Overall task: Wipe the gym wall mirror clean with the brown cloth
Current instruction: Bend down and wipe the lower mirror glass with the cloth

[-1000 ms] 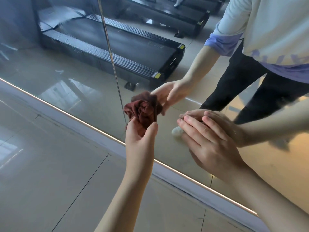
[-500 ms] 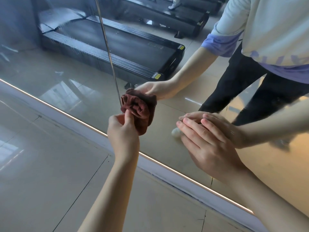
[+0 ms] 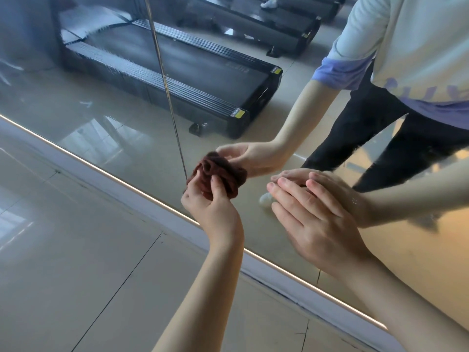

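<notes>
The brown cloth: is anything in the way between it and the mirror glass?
Nothing visible. The left hand holds the bunched brown cloth right at the mirror, where it meets its own reflection beside the vertical seam. The right hand lies flat on the mirror off to the right, apart from the cloth.

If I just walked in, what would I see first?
A bunched brown cloth, gripped by the left hand, is held against the wall mirror near its bottom edge. Beside it, the right hand lies flat on the mirror, and a black treadmill shows reflected higher up.
</notes>
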Available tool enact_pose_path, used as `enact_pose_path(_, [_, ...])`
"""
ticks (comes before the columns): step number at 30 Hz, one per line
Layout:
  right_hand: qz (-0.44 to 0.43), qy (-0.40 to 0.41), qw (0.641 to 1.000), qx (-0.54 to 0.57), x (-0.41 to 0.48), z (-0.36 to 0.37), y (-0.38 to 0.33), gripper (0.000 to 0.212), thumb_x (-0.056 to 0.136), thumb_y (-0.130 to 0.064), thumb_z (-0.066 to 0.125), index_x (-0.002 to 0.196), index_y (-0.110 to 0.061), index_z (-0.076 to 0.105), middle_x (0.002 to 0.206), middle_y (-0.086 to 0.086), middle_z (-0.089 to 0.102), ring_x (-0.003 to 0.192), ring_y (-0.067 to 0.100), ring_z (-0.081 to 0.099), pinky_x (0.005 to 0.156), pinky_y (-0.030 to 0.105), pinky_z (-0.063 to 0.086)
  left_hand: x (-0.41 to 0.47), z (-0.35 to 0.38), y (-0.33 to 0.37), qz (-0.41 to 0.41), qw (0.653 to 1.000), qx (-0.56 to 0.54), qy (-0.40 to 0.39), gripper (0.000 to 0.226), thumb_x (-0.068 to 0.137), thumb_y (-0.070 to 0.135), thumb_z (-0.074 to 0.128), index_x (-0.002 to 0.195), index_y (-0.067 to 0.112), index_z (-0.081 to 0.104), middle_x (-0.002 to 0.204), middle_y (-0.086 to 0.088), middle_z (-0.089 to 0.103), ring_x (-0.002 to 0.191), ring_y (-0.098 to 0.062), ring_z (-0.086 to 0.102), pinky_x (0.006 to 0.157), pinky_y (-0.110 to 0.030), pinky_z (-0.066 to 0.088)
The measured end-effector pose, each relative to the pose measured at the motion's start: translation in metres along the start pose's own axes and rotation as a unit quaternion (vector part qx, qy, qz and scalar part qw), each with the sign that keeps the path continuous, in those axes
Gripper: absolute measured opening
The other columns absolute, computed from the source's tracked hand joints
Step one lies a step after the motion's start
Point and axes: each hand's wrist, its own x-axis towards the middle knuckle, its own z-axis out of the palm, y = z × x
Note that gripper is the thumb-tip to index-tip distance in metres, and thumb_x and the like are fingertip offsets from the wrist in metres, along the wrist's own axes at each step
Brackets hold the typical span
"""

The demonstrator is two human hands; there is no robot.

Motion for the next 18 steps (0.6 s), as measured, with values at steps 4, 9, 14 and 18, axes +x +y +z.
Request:
enact_pose_path(4, [-0.005,0.0,1.0,-0.002,0.002,-0.001,0.002,0.025,0.091,-0.006,0.054,0.109,-0.007,0.072,0.136,0.01,0.06,0.132,0.023,0.045,0.117,0.039,0.023,-0.004,0.007,0.007,0.067,0.998,0.002,-0.001,0.028,0.096,0.012,0.064,0.122,0.019,0.057,0.122,0.003,0.047,0.11,-0.013,0.061,0.097,-0.027,0.053])
enact_pose_path(9, [0.002,-0.003,1.0,0.008,0.001,0.0,-0.001,0.023,0.09,-0.007,0.055,0.106,-0.01,0.072,0.135,0.009,0.061,0.132,0.021,0.047,0.117,0.038,0.024,0.022,-0.001,-0.007,-0.118,0.989,-0.055,0.074,0.034,0.096,0.022,0.067,0.122,0.004,0.056,0.117,-0.009,0.067,0.107,-0.018,0.068,0.085,-0.02,0.057])
enact_pose_path(14, [0.002,0.002,1.0,0.009,0.001,-0.001,0.0,0.023,0.091,-0.006,0.053,0.101,-0.01,0.073,0.135,0.009,0.061,0.132,0.021,0.047,0.117,0.038,0.024,0.016,-0.001,-0.011,-0.111,0.993,-0.014,0.046,0.014,0.097,0.029,0.064,0.088,0.023,0.056,0.098,-0.001,0.066,0.091,-0.012,0.064,0.08,-0.02,0.049])
enact_pose_path(18, [0.007,0.005,1.0,0.015,0.003,-0.001,-0.002,0.025,0.093,-0.005,0.05,0.101,-0.009,0.073,0.134,0.009,0.061,0.132,0.022,0.046,0.116,0.038,0.025,0.001,-0.008,-0.031,-0.055,0.998,0.021,-0.02,0.017,0.083,0.04,0.068,0.089,0.026,0.06,0.115,-0.013,0.063,0.104,-0.02,0.066,0.091,-0.035,0.052])
